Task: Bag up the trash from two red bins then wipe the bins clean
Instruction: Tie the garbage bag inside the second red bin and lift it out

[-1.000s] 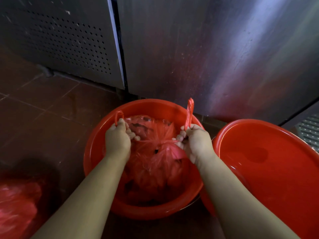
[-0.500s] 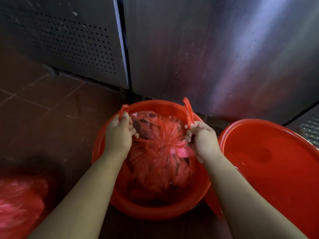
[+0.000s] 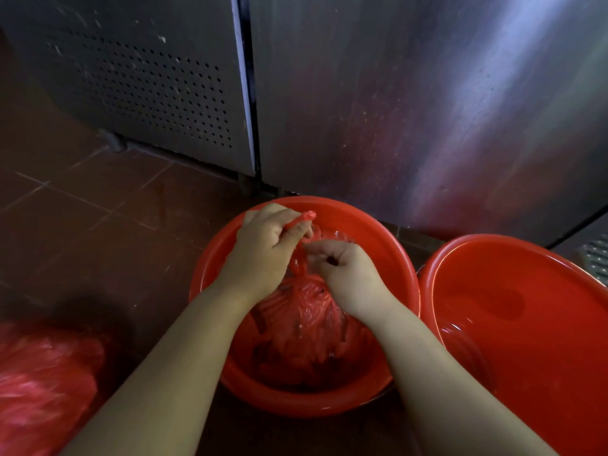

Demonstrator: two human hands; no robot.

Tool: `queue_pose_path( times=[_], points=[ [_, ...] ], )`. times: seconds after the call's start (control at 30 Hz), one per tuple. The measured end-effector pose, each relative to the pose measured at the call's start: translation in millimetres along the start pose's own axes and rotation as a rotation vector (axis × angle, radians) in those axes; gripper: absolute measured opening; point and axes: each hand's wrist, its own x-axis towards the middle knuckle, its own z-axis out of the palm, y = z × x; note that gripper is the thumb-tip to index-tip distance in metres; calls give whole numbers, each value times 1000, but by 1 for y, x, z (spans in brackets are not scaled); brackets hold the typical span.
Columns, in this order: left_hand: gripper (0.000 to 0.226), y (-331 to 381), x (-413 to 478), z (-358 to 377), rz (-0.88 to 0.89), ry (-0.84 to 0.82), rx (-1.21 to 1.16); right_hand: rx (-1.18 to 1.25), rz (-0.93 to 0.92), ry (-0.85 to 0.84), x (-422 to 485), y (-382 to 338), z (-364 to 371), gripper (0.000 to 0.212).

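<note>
Brown floor tiles (image 3: 98, 209) end at steel cabinet fronts (image 3: 394, 110) close behind the left bin (image 3: 362, 222) and right bin (image 3: 526, 340), rims nearly touching. We log the trash bag (image 3: 306, 317) inside the left bin, left hand (image 3: 263, 251) gripping a twisted handle (image 3: 304, 218), right hand (image 3: 348, 274) curled, pinching its neck. Open tile lies left, toward a second red bag (image 3: 42, 383).

Right in front of me is a brushed steel cabinet door (image 3: 427, 110), with a pale streak of light slanting down its face. To its left, past a narrow dark gap (image 3: 246, 93), a grey panel (image 3: 141, 87) is punched with rows of small holes. The floor (image 3: 82, 209) is dark red-brown tile with thin pale grout lines.
</note>
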Motion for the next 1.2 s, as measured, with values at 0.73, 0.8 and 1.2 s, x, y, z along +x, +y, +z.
queue_pose_path(
  times=[0.73, 0.8, 1.2],
  points=[
    [31, 8, 4, -25, -146, -19, -295, 414, -76, 175, 24, -51, -23, 40],
    [29, 15, 10, -34, -148, 33, -342, 410, -118, 175, 31, -69, -30, 40],
    [8, 119, 64, -143, 134, 402, -292, 284, -422, 166, 55, -229, -69, 38]
  ],
)
